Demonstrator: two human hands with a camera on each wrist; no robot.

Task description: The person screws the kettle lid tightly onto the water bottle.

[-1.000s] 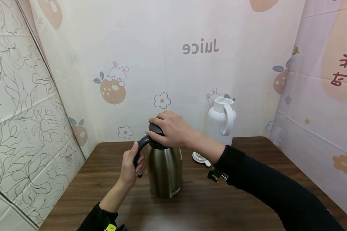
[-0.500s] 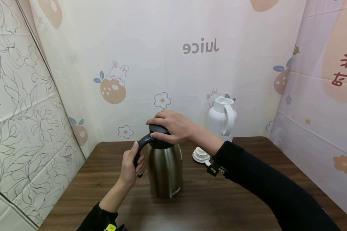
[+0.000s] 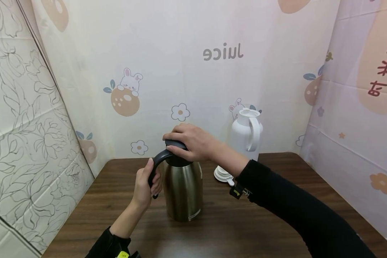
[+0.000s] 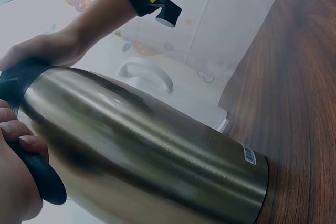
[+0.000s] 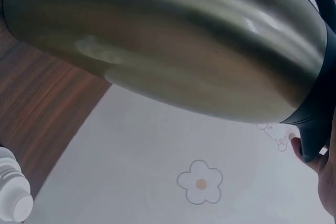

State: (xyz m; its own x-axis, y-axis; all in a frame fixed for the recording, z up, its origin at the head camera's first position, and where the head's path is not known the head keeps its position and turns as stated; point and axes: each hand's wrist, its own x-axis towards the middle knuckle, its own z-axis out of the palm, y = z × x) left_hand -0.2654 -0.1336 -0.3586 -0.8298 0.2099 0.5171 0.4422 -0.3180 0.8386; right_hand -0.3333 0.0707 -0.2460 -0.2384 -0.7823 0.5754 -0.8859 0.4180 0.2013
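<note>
A bronze-coloured metal thermos jug [image 3: 183,193] stands upright on the wooden table, its black top near shoulder height of the white jug behind. My left hand [image 3: 143,188] grips the black handle [image 3: 161,157], thumb up along it, fingers wrapped round it; the left wrist view shows these fingers [image 4: 23,140] close beside the metal body. From above, my right hand [image 3: 195,142] holds the black lid [image 3: 175,144], fingers over its far side and thumb along its near side. Part of the lid is hidden under that hand. In the right wrist view, the black spout [image 5: 315,135] juts out beside the right fingers.
Behind and to the right stands a white jug [image 3: 244,138] with its top uncovered. A white stopper [image 3: 222,175] lies on the table [image 3: 245,229] in front of it, just beyond my right sleeve [image 3: 277,193]. Printed cloth walls [image 3: 187,82] enclose the back and sides.
My right hand and the black lid under it have shifted slightly, with more of the lid's top showing than a second ago. My left hand and the jug's body stay put.
</note>
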